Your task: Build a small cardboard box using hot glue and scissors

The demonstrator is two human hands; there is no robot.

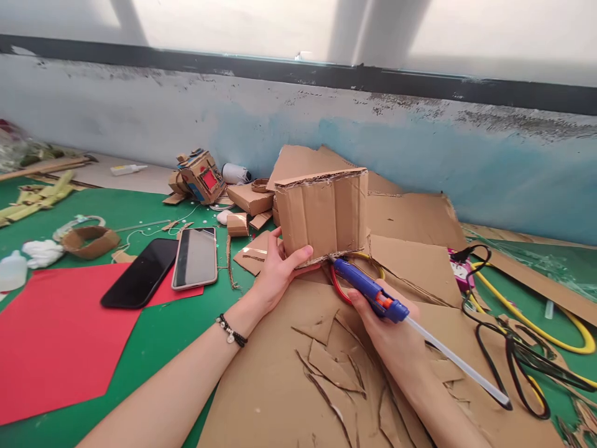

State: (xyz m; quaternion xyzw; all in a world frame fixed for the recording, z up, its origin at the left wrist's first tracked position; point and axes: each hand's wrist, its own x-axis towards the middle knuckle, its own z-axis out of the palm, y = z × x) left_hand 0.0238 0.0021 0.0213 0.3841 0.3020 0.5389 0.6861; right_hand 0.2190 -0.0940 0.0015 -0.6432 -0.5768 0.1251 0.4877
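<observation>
My left hand (284,264) grips the lower left corner of a cardboard box (321,214), thumb on its front face and the other fingers behind or under it. The box is held up and slightly tilted, its raw corrugated edges showing at top and bottom. In my right hand (396,323) is a blue hot glue gun (368,286), its nozzle at the box's bottom edge; I cannot tell whether it touches. A long whitish glue stick (459,361) sticks out of the gun's back end. Cut cardboard scraps (326,367) lie on a large cardboard sheet (261,386) below.
Two phones (140,274) lie on red paper (60,336) at left, near a cardboard ring (90,241). A small cardboard model (198,177) stands at the back. Black cable (508,348), yellow cord (536,320) and a pink power strip (461,269) lie at right. A wall (233,118) bounds the far side.
</observation>
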